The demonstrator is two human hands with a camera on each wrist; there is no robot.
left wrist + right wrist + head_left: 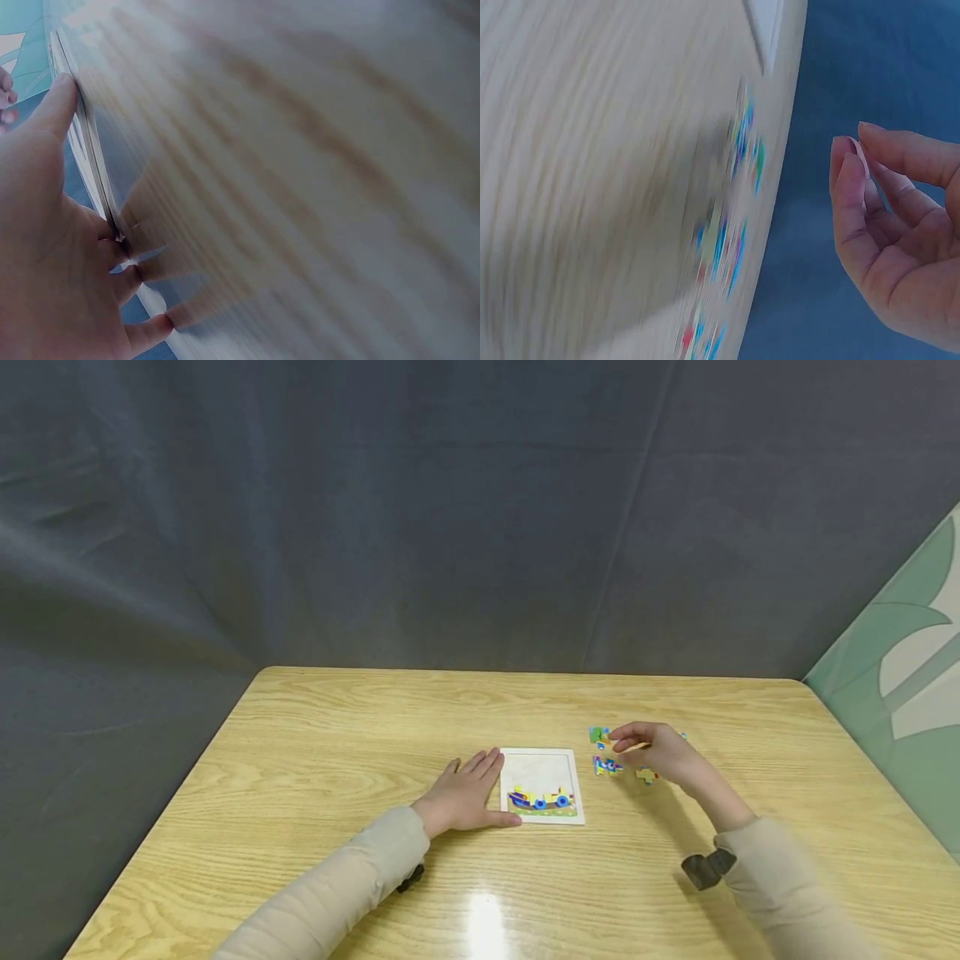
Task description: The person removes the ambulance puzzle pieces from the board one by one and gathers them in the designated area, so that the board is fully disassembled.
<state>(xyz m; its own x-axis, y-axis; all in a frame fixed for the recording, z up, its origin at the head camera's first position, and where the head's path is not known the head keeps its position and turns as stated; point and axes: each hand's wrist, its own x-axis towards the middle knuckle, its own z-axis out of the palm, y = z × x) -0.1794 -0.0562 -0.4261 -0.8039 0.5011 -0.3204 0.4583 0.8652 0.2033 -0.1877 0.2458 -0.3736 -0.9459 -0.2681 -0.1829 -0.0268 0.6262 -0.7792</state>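
A white-rimmed jigsaw puzzle board (580, 806) lies flat near the middle of the table. Along its lower part, joined pieces (543, 807) show a blue and yellow vehicle; the upper part is bare. My left hand (463, 797) rests at the board's left side, fingers spread and thumb along the near edge. To the right, my right hand (663, 756) hovers above loose puzzle pieces with fingers bent and nothing seen between them. In the right wrist view, the thumb and fingertips (850, 161) stand slightly apart. A green piece (598, 736) and a blue-purple piece (606, 766) lie nearest its fingertips.
A yellowish piece (647, 775) lies below the right hand, and another piece is mostly hidden behind it. The light wooden table (337, 718) ends at a dark cloth backdrop (480, 527). A green and white patterned panel (915, 677) borders the right side.
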